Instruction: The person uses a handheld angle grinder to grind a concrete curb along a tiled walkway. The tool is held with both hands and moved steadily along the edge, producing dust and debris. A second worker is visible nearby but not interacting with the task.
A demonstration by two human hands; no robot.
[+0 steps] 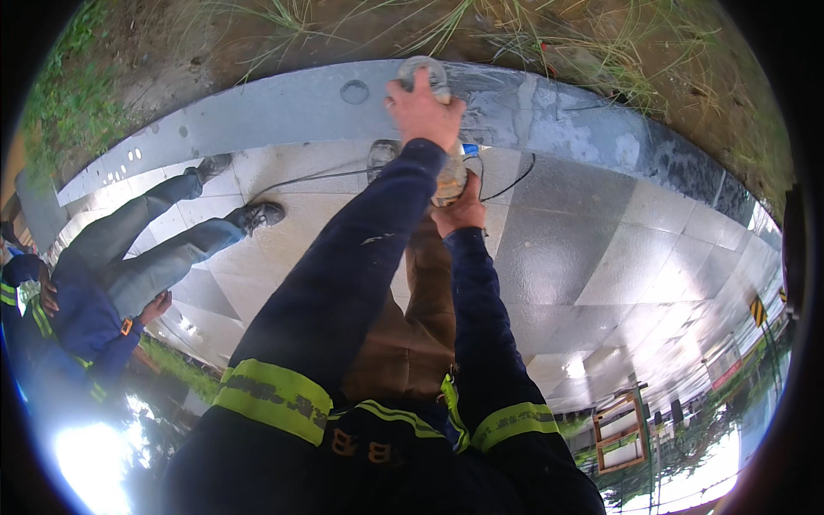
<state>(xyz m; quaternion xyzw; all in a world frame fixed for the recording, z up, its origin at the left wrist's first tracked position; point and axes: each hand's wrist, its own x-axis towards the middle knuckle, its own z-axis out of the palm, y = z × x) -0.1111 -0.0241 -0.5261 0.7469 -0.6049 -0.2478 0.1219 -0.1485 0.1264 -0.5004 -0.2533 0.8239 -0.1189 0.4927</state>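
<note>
a: how many hands are on it?
b: two. the left hand [425, 107] lies over the top of a round, dusty power tool [451, 176], fingers curled on its pale rounded head at the far edge of the paved floor [601, 257], against the grey stone kerb [283, 107]. the right hand [462, 213] grips the tool's body lower down, fingers wrapped shut round it.
a: anything else to count?
b: one thin black cable [309, 178] trailing across the floor, smooth polished square slabs, two shoes of one seated person [129, 257] by the floor's left edge. both sleeves are dark blue cloth, each with one yellow reflective band.
</note>
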